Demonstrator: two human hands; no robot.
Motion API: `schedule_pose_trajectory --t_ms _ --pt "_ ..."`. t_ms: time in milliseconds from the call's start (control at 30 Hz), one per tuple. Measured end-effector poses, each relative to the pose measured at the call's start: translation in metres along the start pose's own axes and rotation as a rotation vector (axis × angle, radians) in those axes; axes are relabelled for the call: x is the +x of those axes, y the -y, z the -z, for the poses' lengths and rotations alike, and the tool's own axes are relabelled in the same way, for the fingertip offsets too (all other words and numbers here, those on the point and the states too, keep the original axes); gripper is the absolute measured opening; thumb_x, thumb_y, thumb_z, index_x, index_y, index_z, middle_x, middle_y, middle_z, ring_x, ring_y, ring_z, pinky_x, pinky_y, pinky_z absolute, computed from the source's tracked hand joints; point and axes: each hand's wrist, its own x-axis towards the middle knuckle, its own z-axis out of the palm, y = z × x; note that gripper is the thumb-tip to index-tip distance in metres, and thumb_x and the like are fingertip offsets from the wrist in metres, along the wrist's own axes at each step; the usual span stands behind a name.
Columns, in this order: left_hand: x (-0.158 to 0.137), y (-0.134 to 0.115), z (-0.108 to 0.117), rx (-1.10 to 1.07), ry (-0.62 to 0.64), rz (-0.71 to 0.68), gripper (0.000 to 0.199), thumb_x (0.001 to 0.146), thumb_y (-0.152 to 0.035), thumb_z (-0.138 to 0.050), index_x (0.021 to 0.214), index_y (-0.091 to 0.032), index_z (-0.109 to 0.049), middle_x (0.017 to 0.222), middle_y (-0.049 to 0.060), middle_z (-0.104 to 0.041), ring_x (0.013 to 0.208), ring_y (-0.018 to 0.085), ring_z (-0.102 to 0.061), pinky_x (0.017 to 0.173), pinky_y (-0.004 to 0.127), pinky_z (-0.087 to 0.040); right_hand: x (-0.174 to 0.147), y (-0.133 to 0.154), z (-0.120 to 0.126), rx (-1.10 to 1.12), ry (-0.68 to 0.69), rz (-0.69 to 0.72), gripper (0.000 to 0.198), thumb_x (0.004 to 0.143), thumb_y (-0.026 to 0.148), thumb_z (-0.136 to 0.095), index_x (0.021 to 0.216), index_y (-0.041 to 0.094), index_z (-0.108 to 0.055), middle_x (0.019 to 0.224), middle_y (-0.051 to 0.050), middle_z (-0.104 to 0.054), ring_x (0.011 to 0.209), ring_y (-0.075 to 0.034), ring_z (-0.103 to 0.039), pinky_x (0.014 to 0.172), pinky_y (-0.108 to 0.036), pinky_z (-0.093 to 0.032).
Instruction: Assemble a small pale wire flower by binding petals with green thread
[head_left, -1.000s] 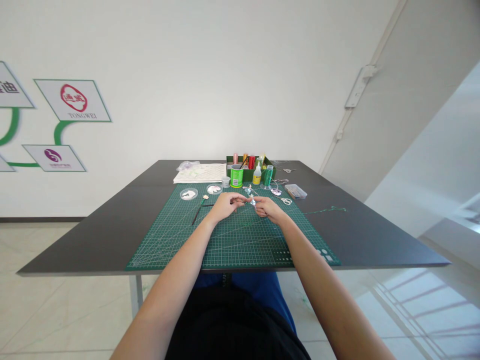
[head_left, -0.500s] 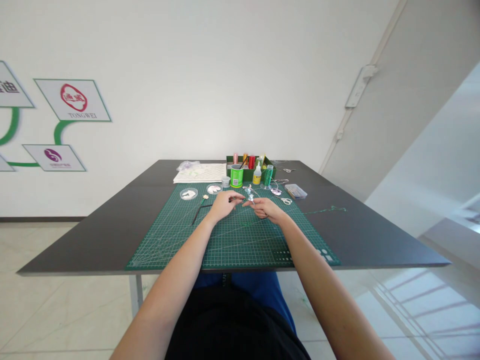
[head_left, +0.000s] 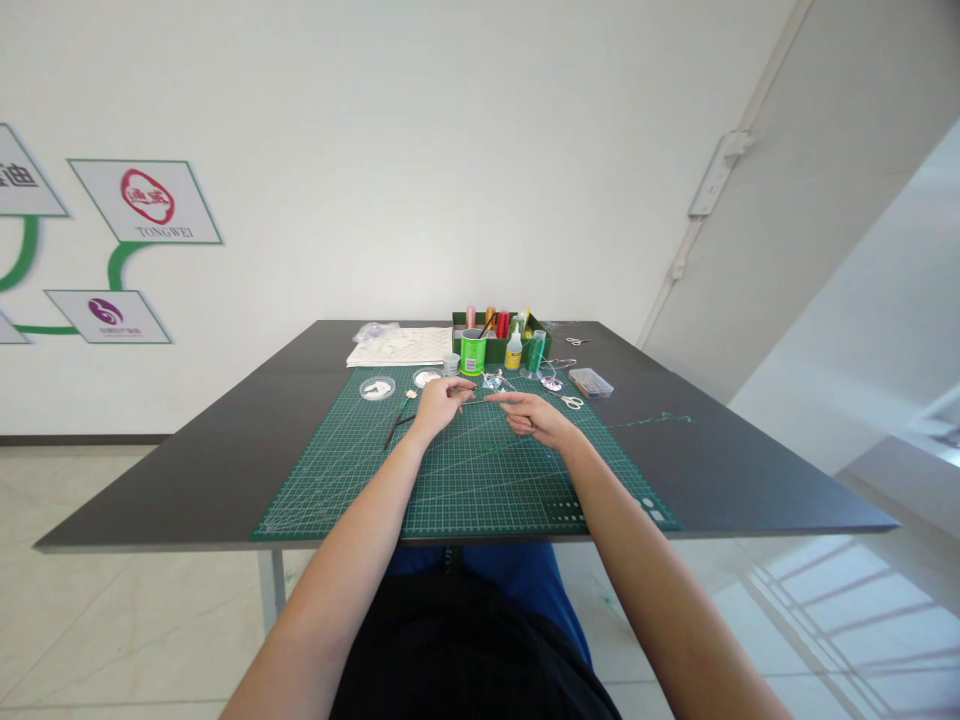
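Observation:
Over the green cutting mat [head_left: 487, 480], my left hand [head_left: 441, 405] is closed in a pinch. A thin, light strand [head_left: 475, 402] runs from it toward my right hand [head_left: 531, 416], whose thumb and forefinger meet at the strand's other end with the remaining fingers curled in. Whether the strand is wire or thread is too small to tell. Just beyond my fingertips lies a small shiny silvery piece [head_left: 492, 381]. Left of my left hand, dark thin sticks [head_left: 391, 430] and a small pale flower on a green stem [head_left: 410, 396] rest on the mat.
Behind stand a green tin [head_left: 473, 352], a glue bottle [head_left: 514, 350], a green thread spool [head_left: 536, 350] and a green box [head_left: 499, 352] of spools. Shallow dishes [head_left: 377, 388], white-handled scissors [head_left: 572, 402], a clear case [head_left: 591, 383] and loose green thread [head_left: 660, 418] lie around.
My left hand has drawn slightly left, widening the gap between my hands so the strand shows. The shiny silvery piece now shows behind my fingers rather than at them.

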Motion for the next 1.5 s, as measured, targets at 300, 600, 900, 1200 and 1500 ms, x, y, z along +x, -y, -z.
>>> schedule_pose_trajectory --t_ms 300,600,900,1200,1500 --pt "0.002 0.004 0.001 -0.101 -0.02 -0.001 0.019 0.08 -0.011 -0.068 0.096 -0.014 -0.077 0.081 0.004 -0.077 0.047 0.008 -0.056 0.055 0.023 -0.048 0.004 0.002 0.016 0.249 -0.141 0.11 0.031 0.079 0.02 -0.071 0.109 0.014 -0.065 0.044 0.012 -0.029 0.04 -0.006 -0.018 0.041 -0.02 -0.014" --pt "0.005 0.006 0.0 -0.361 -0.034 0.057 0.022 0.076 -0.014 -0.068 0.097 -0.01 -0.076 0.08 0.006 -0.076 0.046 0.007 -0.052 0.052 0.021 -0.045 0.01 -0.008 0.024 0.074 -0.451 -0.017 0.034 0.072 0.013 -0.065 0.106 0.011 -0.065 0.041 0.013 -0.032 0.036 -0.005 -0.023 0.038 -0.019 -0.013" --pt "0.005 0.005 0.001 -0.423 -0.058 0.069 0.023 0.074 -0.015 -0.069 0.096 -0.01 -0.075 0.079 0.006 -0.076 0.046 0.006 -0.052 0.051 0.021 -0.044 0.015 -0.014 0.024 -0.413 -0.788 -0.044 0.024 0.075 0.012 -0.062 0.098 0.012 -0.067 0.048 0.005 -0.056 0.033 -0.006 -0.041 0.037 -0.019 -0.028" --pt "0.004 0.003 -0.002 -0.362 -0.046 0.039 0.022 0.074 -0.013 -0.069 0.095 -0.01 -0.075 0.079 0.007 -0.076 0.045 0.007 -0.052 0.049 0.021 -0.044 0.018 -0.014 0.023 -0.6 -0.84 0.23 0.029 0.081 0.02 -0.06 0.109 0.016 -0.065 0.112 -0.008 -0.073 0.046 -0.008 -0.061 0.064 -0.03 -0.055" --pt "0.002 0.002 -0.003 -0.244 -0.044 0.0 0.019 0.076 -0.016 -0.071 0.094 -0.012 -0.076 0.084 0.007 -0.077 0.047 0.009 -0.055 0.051 0.022 -0.045 0.021 -0.016 -0.001 -0.51 -0.514 0.354 0.034 0.082 0.029 -0.061 0.112 0.014 -0.067 0.116 -0.011 -0.072 0.049 -0.008 -0.061 0.052 -0.026 -0.05"
